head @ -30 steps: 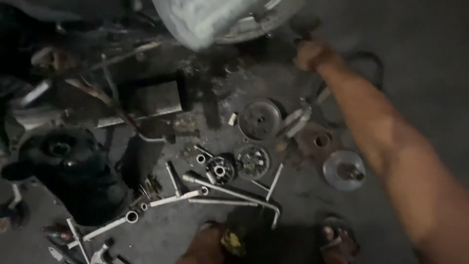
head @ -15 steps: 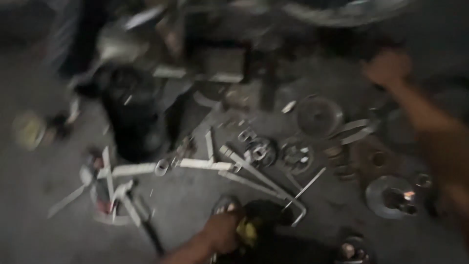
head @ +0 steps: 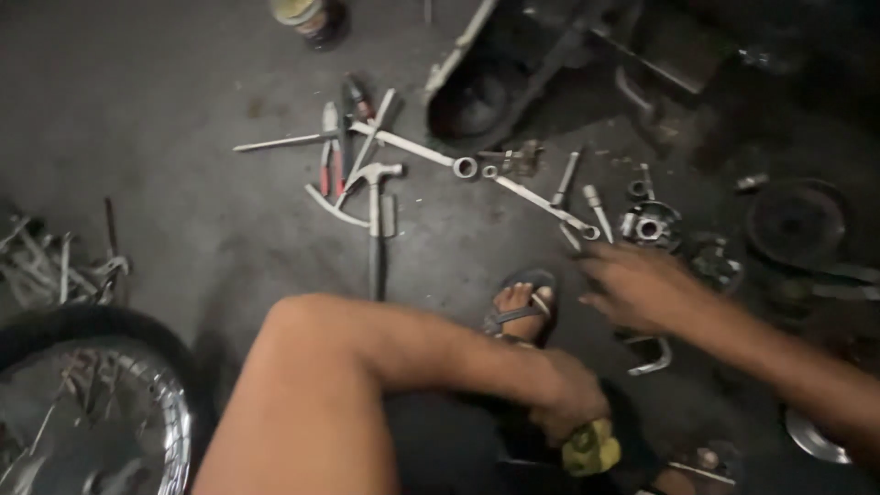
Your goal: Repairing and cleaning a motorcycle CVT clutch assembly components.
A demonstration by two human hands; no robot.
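Dark, gritty concrete workshop floor (head: 165, 119), with a spoked wheel (head: 92, 403) at lower left and steel hammer (head: 374, 220), wrenches and bearings strewn about. Right hand (head: 642, 289), fingers loosely spread, holding nothing, hovering just beside a long silver ring spanner (head: 541, 202) — likely stiff, heavy, oily-slick, best gripped mid-shaft. Left hand (head: 564, 394) closed on a crumpled yellow rag (head: 591, 449), soft and light

Shiny bare metal is seen on the wrenches (head: 541, 203) and the hammer (head: 374, 220) beside them; the floor (head: 165, 211) is left matt, rough concrete, and a chromed rim (head: 174, 412) glints.
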